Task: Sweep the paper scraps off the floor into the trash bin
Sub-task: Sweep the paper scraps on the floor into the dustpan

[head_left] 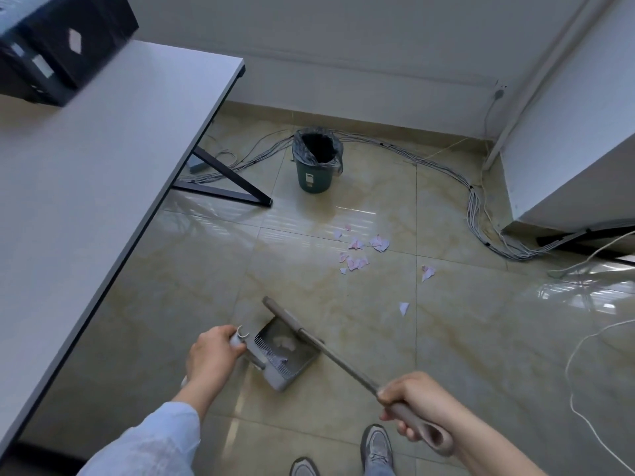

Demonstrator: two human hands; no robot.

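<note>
Broom (pixel 330 352): grey, long handle slanting from the right hand (pixel 412 403) (fingers wrapped tight round the grip) up-left to its head at the dustpan's far edge. Dustpan (pixel 288 355): grey, on the tile, a few scraps inside; left hand (pixel 213 355) clenched on its handle. Paper scraps (pixel 357 252): pinkish-white, scattered on open floor between dustpan and trash bin (pixel 316 163). Bin: dark green, bag-lined, upright near the wall. Table (pixel 103 159) edge bounds the left; cables (pixel 477 207) trail on the right.
</note>
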